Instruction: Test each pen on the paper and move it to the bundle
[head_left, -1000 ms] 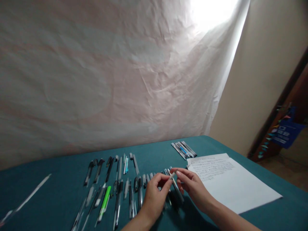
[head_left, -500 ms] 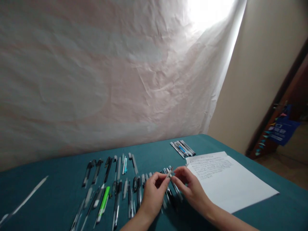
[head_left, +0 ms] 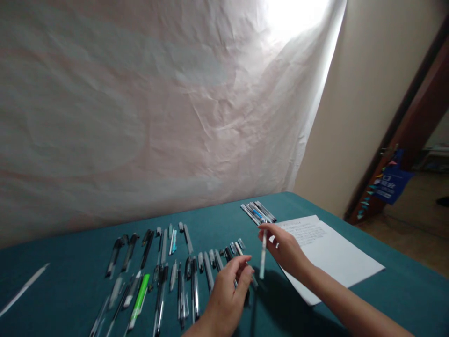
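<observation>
My right hand holds a white pen nearly upright, pinched at its top, just left of a sheet of written paper. My left hand hovers low over a row of pens on the teal table, fingers curled with the tips together; I cannot make out anything in them. The two hands are apart.
Many more pens lie in rows to the left, one bright green. A small bundle of pens lies at the far edge by the paper. A white stick lies far left. A white sheet hangs behind the table.
The hands were together on one pen; now they have parted. My right hand has lifted the white pen up and to the right, and my left hand has dropped toward the row.
</observation>
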The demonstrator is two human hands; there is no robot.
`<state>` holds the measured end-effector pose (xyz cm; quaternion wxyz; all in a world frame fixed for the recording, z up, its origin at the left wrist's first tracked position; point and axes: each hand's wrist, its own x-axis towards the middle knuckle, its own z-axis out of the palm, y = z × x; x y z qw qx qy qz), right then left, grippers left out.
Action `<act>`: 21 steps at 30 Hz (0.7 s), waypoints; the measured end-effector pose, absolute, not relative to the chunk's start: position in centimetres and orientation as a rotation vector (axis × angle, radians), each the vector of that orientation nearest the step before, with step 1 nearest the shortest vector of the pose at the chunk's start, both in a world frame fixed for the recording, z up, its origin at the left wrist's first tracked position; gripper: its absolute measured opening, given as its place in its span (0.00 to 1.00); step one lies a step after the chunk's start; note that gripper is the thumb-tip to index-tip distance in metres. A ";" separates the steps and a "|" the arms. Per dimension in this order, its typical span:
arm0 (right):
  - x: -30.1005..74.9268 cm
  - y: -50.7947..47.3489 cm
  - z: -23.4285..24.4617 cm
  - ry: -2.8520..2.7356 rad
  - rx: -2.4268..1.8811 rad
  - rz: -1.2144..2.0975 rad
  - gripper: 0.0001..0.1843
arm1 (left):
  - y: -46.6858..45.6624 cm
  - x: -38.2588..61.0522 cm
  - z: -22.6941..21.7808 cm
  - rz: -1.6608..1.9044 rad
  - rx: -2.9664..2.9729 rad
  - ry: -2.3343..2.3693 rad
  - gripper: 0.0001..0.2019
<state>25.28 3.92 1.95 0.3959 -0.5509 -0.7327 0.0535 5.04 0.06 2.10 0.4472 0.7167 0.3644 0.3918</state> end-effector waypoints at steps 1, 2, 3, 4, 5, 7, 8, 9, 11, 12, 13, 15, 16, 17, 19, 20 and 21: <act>26.8 4.6 1.7 -1.830 -1.471 0.120 0.14 | -0.2 5.1 2.2 0.935 1.857 0.889 0.14; 28.4 5.4 1.3 -1.806 -1.541 0.113 0.13 | -0.5 5.2 2.2 0.892 1.948 0.866 0.14; 30.0 6.1 0.8 -1.810 -1.591 0.145 0.13 | -0.7 5.4 2.2 0.843 2.041 0.835 0.13; 31.5 6.7 0.3 -1.792 -1.632 0.151 0.12 | -0.9 5.7 2.0 0.785 2.134 0.801 0.13; 32.9 7.4 -0.1 -1.795 -1.637 0.173 0.12 | -1.0 6.1 1.8 0.724 2.224 0.767 0.12; 34.9 8.3 -0.9 -1.789 -1.645 0.181 0.12 | -1.0 7.2 1.1 0.595 2.389 0.708 0.14; 35.5 8.7 -1.2 -1.792 -1.644 0.190 0.12 | -1.0 7.9 0.7 0.534 2.458 0.682 0.16; 35.8 9.1 -1.3 -1.796 -1.643 0.199 0.13 | -1.0 8.7 0.4 0.494 2.510 0.658 0.18; 36.0 9.7 -1.5 -1.808 -1.637 0.222 0.14 | -1.0 10.3 -0.2 0.440 2.582 0.627 0.19; 35.9 10.0 -1.6 -1.814 -1.632 0.231 0.14 | -1.0 11.0 -0.3 0.420 2.605 0.613 0.20; 35.8 10.2 -1.6 -1.819 -1.625 0.239 0.14 | -1.0 11.7 -0.5 0.409 2.624 0.614 0.21; 35.4 10.7 -1.7 -1.824 -1.609 0.247 0.13 | -1.0 12.6 -0.7 0.394 2.645 0.626 0.22; 35.2 10.8 -1.8 -1.826 -1.599 0.251 0.12 | -1.0 12.9 -0.8 0.393 2.652 0.630 0.23; 35.0 10.9 -1.9 -1.829 -1.587 0.255 0.12 | -1.0 13.0 -0.9 0.397 2.657 0.633 0.23; 34.5 11.1 -2.1 -1.834 -1.558 0.267 0.12 | -0.9 12.9 -1.3 0.414 2.665 0.629 0.24; 34.2 11.1 -2.2 -1.836 -1.542 0.277 0.12 | -0.8 12.7 -1.6 0.421 2.671 0.628 0.24; 33.8 11.1 -2.3 -1.835 -1.527 0.286 0.11 | -0.7 12.5 -1.8 0.422 2.677 0.627 0.25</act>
